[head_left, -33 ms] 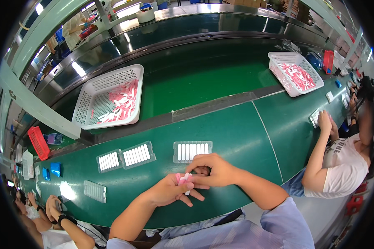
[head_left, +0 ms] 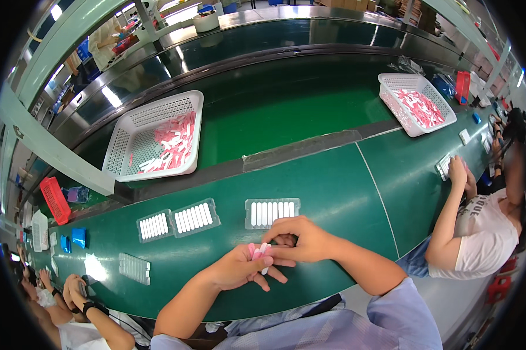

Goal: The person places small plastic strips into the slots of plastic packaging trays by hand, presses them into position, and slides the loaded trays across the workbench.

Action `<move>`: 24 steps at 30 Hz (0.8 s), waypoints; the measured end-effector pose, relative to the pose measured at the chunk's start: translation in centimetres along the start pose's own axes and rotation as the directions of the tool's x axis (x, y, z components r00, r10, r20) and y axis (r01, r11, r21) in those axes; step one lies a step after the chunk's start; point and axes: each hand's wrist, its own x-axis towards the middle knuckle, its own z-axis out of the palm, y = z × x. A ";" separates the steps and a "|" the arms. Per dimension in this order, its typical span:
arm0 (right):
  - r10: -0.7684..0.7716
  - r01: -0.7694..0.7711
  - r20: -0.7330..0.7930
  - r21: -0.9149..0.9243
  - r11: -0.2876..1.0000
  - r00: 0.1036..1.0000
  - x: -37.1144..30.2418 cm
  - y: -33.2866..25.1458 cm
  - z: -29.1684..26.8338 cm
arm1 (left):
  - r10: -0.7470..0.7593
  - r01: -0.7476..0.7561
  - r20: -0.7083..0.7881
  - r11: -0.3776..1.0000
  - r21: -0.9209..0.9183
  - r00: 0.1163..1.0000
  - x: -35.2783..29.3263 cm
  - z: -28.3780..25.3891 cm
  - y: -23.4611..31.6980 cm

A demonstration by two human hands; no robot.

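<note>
Several small pink and white sticks (head_left: 256,252) lie bunched in my left hand (head_left: 239,267), its thumb pressed over them and its other fingers reaching out underneath. My right hand (head_left: 302,239) meets it from the right, thumb and forefinger closed on the top of one white-ended stick (head_left: 266,249); its curled fingers hide part of the bunch. Just beyond my hands, a clear plastic tray (head_left: 272,211) holds a row of white sticks. To its left are two more filled trays, one wider (head_left: 193,218) and one narrower (head_left: 154,226), their edges close together.
A tray without sticks (head_left: 134,268) lies at left on the green table (head_left: 327,192). White baskets of pink and white pieces stand beyond the dark ledge, left (head_left: 120,125) and right (head_left: 391,96). A co-worker (head_left: 479,233) handles a tray at right; another person's hands (head_left: 75,290) show at lower left.
</note>
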 end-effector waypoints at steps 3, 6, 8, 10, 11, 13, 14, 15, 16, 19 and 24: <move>-0.001 -0.003 -0.040 -0.106 0.994 0.999 0.1 -0.4 0.4 | -0.012 0.012 -0.016 1.000 0.003 1.000 -0.3 -0.2 -0.1; 0.070 -0.073 -0.082 -0.033 0.997 0.994 -0.1 -1.3 0.6 | -0.012 0.014 -0.035 0.998 0.054 0.999 -1.3 -0.7 0.0; -0.090 0.034 -0.204 -0.263 0.964 0.975 0.1 -1.1 -0.2 | -0.010 0.012 -0.020 0.996 0.087 1.000 -2.0 -1.2 0.3; -0.276 0.059 -0.251 -0.631 0.774 0.928 0.3 -1.3 -1.5 | 0.086 -0.065 -0.179 0.991 0.120 0.980 -3.2 -1.9 0.5; -0.276 0.060 -0.250 -0.631 0.773 0.928 0.4 -1.3 -1.8 | 0.087 -0.066 -0.180 0.991 0.119 0.980 -3.8 -2.5 0.3; -0.225 -0.013 -0.260 -0.681 0.732 0.939 0.4 -1.2 -2.3 | 0.248 -0.256 -0.274 0.967 0.007 0.929 -5.0 -4.1 0.1; -0.134 -0.057 -0.226 -0.679 0.732 0.965 0.1 -0.9 -2.6 | 0.250 -0.257 -0.269 0.966 0.007 0.930 -5.8 -4.6 0.4; -0.133 -0.059 -0.226 -0.681 0.730 0.965 0.2 -0.5 -2.6 | 0.303 -0.327 -0.322 0.945 -0.024 0.897 -6.8 -5.0 0.6; -0.070 -0.101 -0.216 -0.690 0.717 0.974 0.2 -0.2 -2.7 | 0.351 -0.397 -0.372 0.916 -0.052 0.859 -7.7 -5.4 0.9; -0.026 -0.129 -0.204 -0.709 0.694 0.979 0.3 0.1 -2.8 | 0.492 -0.469 -0.489 0.865 0.179 0.720 -11.5 -7.0 1.1; 0.031 -0.164 -0.198 -0.706 0.689 0.980 1.4 -0.5 -3.3 | 0.724 0.088 -0.635 0.638 0.765 0.269 -18.7 -9.0 0.4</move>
